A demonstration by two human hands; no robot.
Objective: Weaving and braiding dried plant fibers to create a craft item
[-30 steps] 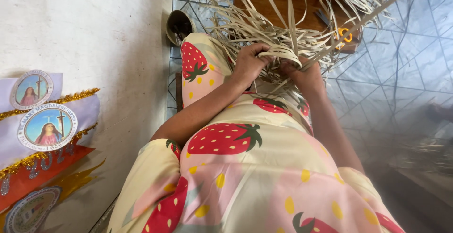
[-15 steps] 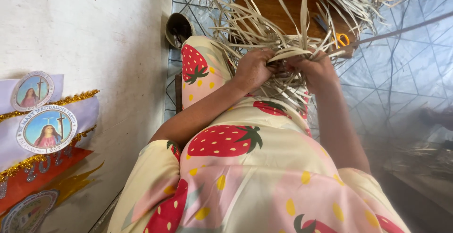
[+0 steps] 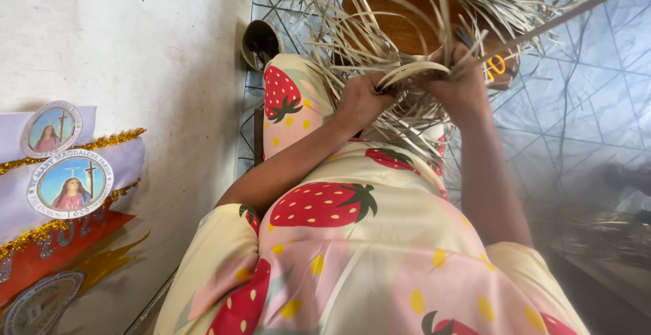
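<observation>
Floor: I saw a shiny tiled floor (image 3: 583,104) with dark crossing lines under everything, and a pale wall (image 3: 135,36) on my left side.
Wall cloth: a banner (image 3: 61,192) in white, orange and gold trim hung low on that wall, with round picture medallions on it.
Lap: my knees were covered by a yellow-and-pink dress with strawberries (image 3: 325,206), and the work sat just beyond them.
Stool: a brown wooden stool (image 3: 400,23) stood on the floor in front of me, mostly covered by loose material.
Woven piece: the bundle of pale dried leaf strips (image 3: 380,43) rested over my knee and the stool; many long ends were spread out loose in every direction, so I judged that only a small middle part was plaited and most was left to do.
Left hand: my left hand (image 3: 363,101) was closed on the strips near the middle, fingers curled tight.
Right hand: my right hand (image 3: 464,81) gripped one folded strip (image 3: 413,70), bent in a loop between both hands; one long strip ran from it up to the right.
Scissors: scissors with orange handles (image 3: 495,67) lay on the stool edge, just beside my right hand, not touched.
Dark object: a round dark thing (image 3: 260,40) lay on the floor by the wall; I could not tell what it was.
</observation>
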